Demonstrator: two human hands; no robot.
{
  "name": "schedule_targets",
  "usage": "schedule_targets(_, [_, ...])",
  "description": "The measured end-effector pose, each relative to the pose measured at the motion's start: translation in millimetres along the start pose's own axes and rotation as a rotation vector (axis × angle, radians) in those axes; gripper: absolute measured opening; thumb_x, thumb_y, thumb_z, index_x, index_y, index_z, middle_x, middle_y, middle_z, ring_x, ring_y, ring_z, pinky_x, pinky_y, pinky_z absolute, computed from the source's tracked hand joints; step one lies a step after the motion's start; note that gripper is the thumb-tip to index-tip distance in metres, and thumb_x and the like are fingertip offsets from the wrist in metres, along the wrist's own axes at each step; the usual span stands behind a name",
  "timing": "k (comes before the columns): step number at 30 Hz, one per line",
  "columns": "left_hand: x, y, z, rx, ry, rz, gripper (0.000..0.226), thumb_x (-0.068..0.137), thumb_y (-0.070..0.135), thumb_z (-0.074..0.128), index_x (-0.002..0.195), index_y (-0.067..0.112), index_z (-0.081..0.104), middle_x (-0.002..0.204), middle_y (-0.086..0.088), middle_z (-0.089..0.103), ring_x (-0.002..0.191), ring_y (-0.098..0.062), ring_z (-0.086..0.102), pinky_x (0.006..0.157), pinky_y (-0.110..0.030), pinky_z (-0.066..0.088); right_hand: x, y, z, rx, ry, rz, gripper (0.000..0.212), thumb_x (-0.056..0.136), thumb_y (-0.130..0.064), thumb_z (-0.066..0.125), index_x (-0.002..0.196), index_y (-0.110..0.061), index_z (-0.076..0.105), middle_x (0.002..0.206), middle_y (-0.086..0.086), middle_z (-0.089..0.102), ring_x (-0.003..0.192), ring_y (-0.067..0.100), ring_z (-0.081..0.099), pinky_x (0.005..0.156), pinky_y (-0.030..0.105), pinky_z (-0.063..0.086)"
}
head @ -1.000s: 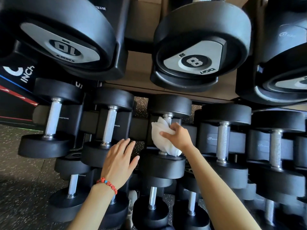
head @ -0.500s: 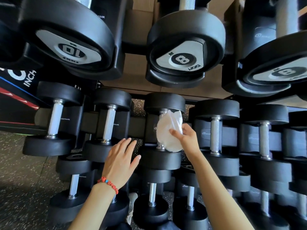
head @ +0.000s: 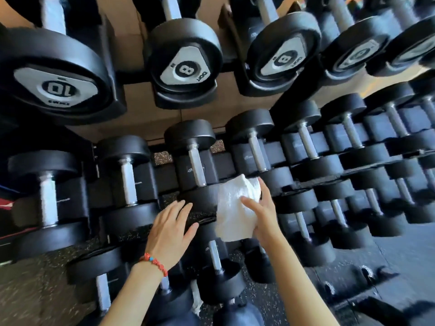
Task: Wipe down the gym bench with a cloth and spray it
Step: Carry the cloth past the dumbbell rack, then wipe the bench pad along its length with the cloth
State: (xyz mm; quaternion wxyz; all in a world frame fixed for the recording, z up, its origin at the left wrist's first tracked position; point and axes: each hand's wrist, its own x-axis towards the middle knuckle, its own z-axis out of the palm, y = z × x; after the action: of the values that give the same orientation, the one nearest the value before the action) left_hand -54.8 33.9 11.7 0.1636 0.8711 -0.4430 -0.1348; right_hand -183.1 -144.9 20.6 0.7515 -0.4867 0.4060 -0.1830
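My right hand [head: 261, 215] grips a white cloth [head: 233, 208] and holds it against the near head of a black dumbbell [head: 195, 161] on the middle shelf of the rack. The cloth covers that head's right part. My left hand [head: 170, 229], with a red bead bracelet at the wrist, has straight fingers and rests on the near head just left of the cloth. No gym bench and no spray bottle are in view.
A three-tier dumbbell rack fills the view. Big dumbbells marked 10 [head: 56, 88] and 8 [head: 186, 69] hang over the top shelf. Smaller dumbbells [head: 214, 255] lie on the bottom shelf. Speckled rubber floor [head: 30, 290] shows at the lower left.
My right hand has pulled the cloth down off the dumbbell's handle to its near head. The camera has tilted and swung right. My left hand has stayed in place.
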Motion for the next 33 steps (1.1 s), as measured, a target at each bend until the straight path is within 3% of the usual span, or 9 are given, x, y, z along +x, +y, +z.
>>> schedule_targets(3, [-4, 15, 4, 0.026, -0.031, 0.089, 0.049, 0.093, 0.031, 0.053, 0.135, 0.007, 0.047, 0.139, -0.013, 0.046, 0.132, -0.028, 0.037, 0.108, -0.041, 0.027, -40, 10, -17, -0.026, 0.095, -0.051, 0.091, 0.061, -0.039, 0.076, 0.138, -0.044, 0.027, 0.146, -0.02, 0.023, 0.134, 0.005, 0.024, 0.105, 0.036, 0.03])
schedule_targets(7, [-6, 49, 13, 0.036, -0.088, 0.233, 0.049, 0.088, 0.027, 0.062, 0.131, 0.006, 0.051, 0.134, -0.015, 0.051, 0.128, -0.03, 0.043, 0.104, -0.043, 0.033, -87, 21, -45, -0.023, 0.244, -0.126, 0.085, 0.065, -0.031, 0.076, 0.134, -0.05, 0.029, 0.13, -0.041, 0.027, 0.113, -0.027, 0.03, 0.093, 0.021, 0.035])
schedule_targets(12, [-14, 103, 31, 0.048, -0.134, 0.442, 0.048, 0.08, 0.021, 0.072, 0.122, 0.002, 0.058, 0.125, -0.018, 0.058, 0.118, -0.035, 0.053, 0.097, -0.049, 0.04, -143, 29, -86, -0.031, 0.503, -0.157, 0.057, 0.064, -0.032, 0.073, 0.116, -0.044, 0.053, 0.13, -0.017, 0.048, 0.113, -0.001, 0.049, 0.094, 0.031, 0.045])
schedule_targets(16, [-28, 153, 48, 0.053, -0.192, 0.567, 0.048, 0.083, 0.024, 0.068, 0.125, 0.004, 0.057, 0.128, -0.016, 0.057, 0.122, -0.033, 0.05, 0.098, -0.047, 0.04, -188, 42, -129, 0.03, 0.689, -0.146, 0.043, 0.065, -0.038, 0.071, 0.103, -0.05, 0.055, 0.12, -0.018, 0.051, 0.103, 0.01, 0.056, 0.083, 0.036, 0.051])
schedule_targets(20, [-54, 213, 70, 0.083, -0.206, 0.731, 0.044, 0.083, 0.033, 0.056, 0.111, 0.0, 0.065, 0.111, -0.02, 0.066, 0.105, -0.035, 0.062, 0.082, -0.049, 0.051, -239, 64, -183, 0.125, 0.864, -0.138, 0.038, 0.076, -0.026, 0.073, 0.1, -0.048, 0.055, 0.12, -0.005, 0.052, 0.104, 0.02, 0.056, 0.085, 0.043, 0.051])
schedule_targets(24, [-95, 282, 101, 0.095, -0.242, 0.846, 0.052, 0.08, 0.038, 0.045, 0.107, -0.002, 0.067, 0.108, -0.021, 0.067, 0.1, -0.036, 0.064, 0.081, -0.052, 0.052, -302, 89, -243, 0.187, 1.01, -0.152, 0.037, 0.078, -0.019, 0.071, 0.098, -0.046, 0.055, 0.117, 0.0, 0.054, 0.1, 0.016, 0.057, 0.072, 0.028, 0.05])
schedule_targets(27, [-128, 336, 129, 0.096, -0.27, 0.913, 0.057, 0.081, 0.039, 0.039, 0.107, -0.003, 0.066, 0.107, -0.022, 0.066, 0.1, -0.037, 0.064, 0.081, -0.052, 0.053, -354, 105, -293, 0.201, 1.116, -0.174, 0.035, 0.079, -0.014, 0.07, 0.098, -0.04, 0.056, 0.113, 0.0, 0.058, 0.101, 0.018, 0.057, 0.083, 0.037, 0.05])
schedule_targets(29, [-148, 371, 148, 0.095, -0.285, 0.95, 0.056, 0.081, 0.038, 0.039, 0.106, -0.003, 0.067, 0.106, -0.022, 0.067, 0.099, -0.038, 0.064, 0.08, -0.052, 0.052, -386, 114, -324, 0.207, 1.174, -0.182, 0.035, 0.079, -0.01, 0.07, 0.097, -0.036, 0.057, 0.108, -0.003, 0.059, 0.1, 0.018, 0.057, 0.089, 0.04, 0.048])
schedule_targets(33, [-182, 434, 180, 0.088, -0.304, 1.045, 0.045, 0.079, 0.031, 0.057, 0.106, -0.004, 0.066, 0.107, -0.022, 0.066, 0.1, -0.038, 0.064, 0.082, -0.052, 0.051, -435, 127, -378, 0.243, 1.263, -0.188, 0.033, 0.079, -0.011, 0.07, 0.099, -0.034, 0.057, 0.107, -0.006, 0.057, 0.093, 0.006, 0.055, 0.072, 0.022, 0.047])
